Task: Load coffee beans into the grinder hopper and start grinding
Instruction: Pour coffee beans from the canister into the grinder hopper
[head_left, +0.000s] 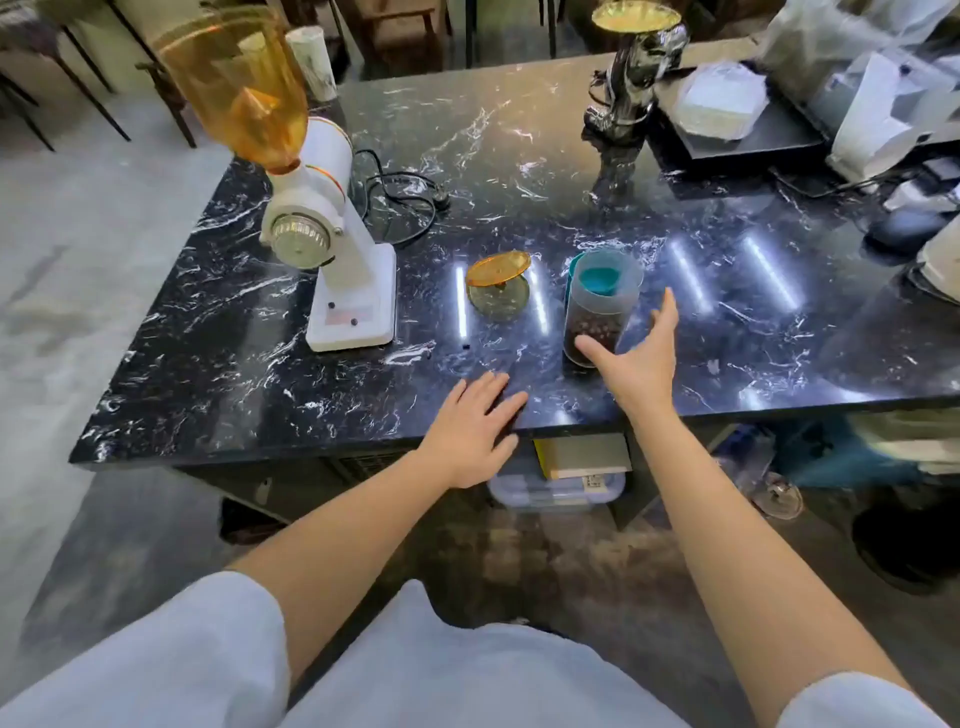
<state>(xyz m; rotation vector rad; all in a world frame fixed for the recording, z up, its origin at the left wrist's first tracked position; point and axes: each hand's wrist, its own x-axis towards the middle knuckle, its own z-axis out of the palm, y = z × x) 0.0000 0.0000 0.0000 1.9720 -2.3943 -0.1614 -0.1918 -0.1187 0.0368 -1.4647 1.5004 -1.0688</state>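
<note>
The right hand (636, 358) is spread wide, its grip released and holding nothing, thumb and fingers splayed to either side of the lower part of the bean jar (597, 312); whether the thumb already touches the wall is hard to tell from this angle. The jar stands upright just beyond the palm, clear-walled, with dark coffee beans (592, 332) filling only its bottom part and something teal inside near the open mouth. It should be light and rigid, but the smooth plastic may slip, so a full wrap around the lower half, where the beans weigh it down, looks the safest hold.

Left of the grip, the left hand (475, 423) lies flat and empty on the dark marbled surface (311, 405). Beyond it lies the amber hopper lid (497, 269). Farther left stands the white grinder (332, 228), its amber hopper (234, 83) open and awaiting beans.
</note>
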